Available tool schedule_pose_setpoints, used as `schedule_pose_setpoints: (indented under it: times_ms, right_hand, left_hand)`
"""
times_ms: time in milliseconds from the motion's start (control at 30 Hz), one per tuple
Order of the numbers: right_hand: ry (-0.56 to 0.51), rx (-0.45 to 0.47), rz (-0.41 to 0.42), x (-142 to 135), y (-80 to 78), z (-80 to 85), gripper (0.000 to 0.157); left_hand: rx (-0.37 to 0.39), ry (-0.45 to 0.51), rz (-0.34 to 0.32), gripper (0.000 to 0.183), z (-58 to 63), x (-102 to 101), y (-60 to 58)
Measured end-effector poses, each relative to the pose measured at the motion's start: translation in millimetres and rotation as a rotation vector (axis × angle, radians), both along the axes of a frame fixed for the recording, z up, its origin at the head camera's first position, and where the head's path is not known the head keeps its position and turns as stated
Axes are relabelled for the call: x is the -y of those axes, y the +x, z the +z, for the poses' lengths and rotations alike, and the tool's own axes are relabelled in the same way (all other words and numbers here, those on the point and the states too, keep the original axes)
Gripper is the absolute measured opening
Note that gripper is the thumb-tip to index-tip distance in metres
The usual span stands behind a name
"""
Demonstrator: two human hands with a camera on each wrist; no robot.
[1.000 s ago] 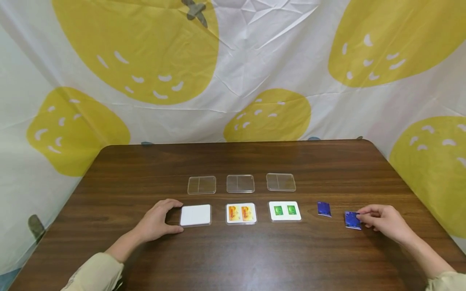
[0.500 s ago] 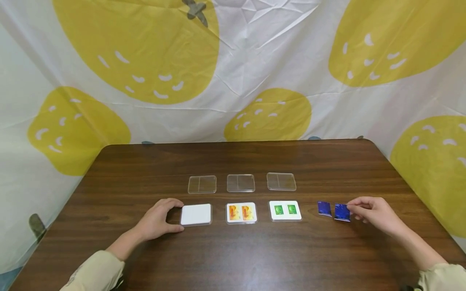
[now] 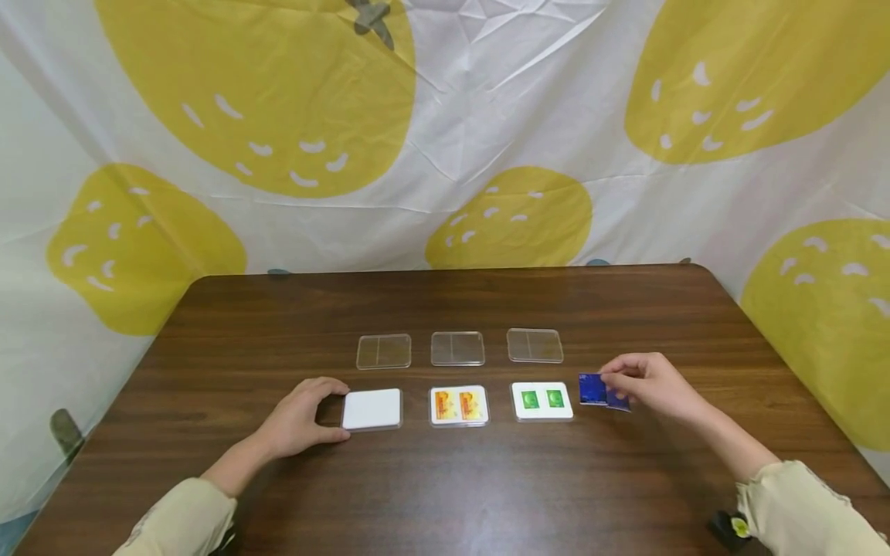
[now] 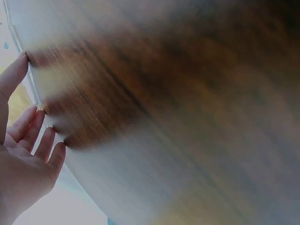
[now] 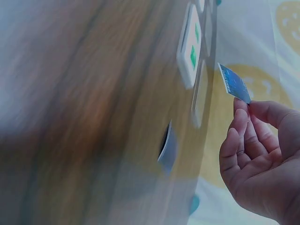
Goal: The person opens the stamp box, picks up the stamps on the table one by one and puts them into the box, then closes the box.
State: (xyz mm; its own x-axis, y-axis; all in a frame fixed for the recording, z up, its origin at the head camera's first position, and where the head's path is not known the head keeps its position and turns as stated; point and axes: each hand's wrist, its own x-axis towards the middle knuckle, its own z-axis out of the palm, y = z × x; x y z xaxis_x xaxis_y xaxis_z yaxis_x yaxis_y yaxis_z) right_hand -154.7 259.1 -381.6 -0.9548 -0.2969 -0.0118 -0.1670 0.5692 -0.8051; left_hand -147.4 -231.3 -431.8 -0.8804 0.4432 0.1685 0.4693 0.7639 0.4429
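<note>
My right hand (image 3: 657, 386) pinches a small dark blue stamp-like piece (image 3: 591, 388) at its right edge between thumb and fingertips. In the right wrist view this piece (image 5: 234, 84) is held up off the table. A second blue piece (image 3: 618, 405) lies on the table, partly covered by the held one in the head view. My left hand (image 3: 299, 417) rests at the left end of a clear case holding a blank white card (image 3: 371, 409). Its index fingertip and thumb lie at the case's two left corners, with the fingertips down on the wood in the left wrist view.
To the right of the blank card are a case with two orange stamp-like pieces (image 3: 459, 406) and one with two green pieces (image 3: 542, 401). Behind them lie three clear lids (image 3: 384, 351) in a row. A lemon-print cloth (image 3: 511, 216) hangs beyond the table's back edge.
My right hand has carried the blue piece leftward and away from me, until it overlaps the other blue piece in view. My left hand has stayed in place.
</note>
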Motion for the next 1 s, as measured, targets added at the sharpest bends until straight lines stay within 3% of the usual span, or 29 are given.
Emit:
schedule_pose_setpoints:
  times_ms: [467, 700, 1000]
  right_hand:
    - [-0.098, 0.014, 0.146, 95.0, -29.0, -0.7, 0.016]
    - [-0.167, 0.055, 0.144, 144.3, -35.2, -6.7, 0.015]
    - [-0.185, 0.042, 0.173, 192.6, -36.2, -16.0, 0.013]
  left_hand:
    - [-0.001, 0.011, -0.006, 0.055, -2.0, 1.0, -0.9]
    - [0.003, 0.012, 0.001, 0.055, -0.9, 0.5, -0.9]
    - [0.002, 0.017, 0.004, 0.055, -2.1, 0.0, -0.4]
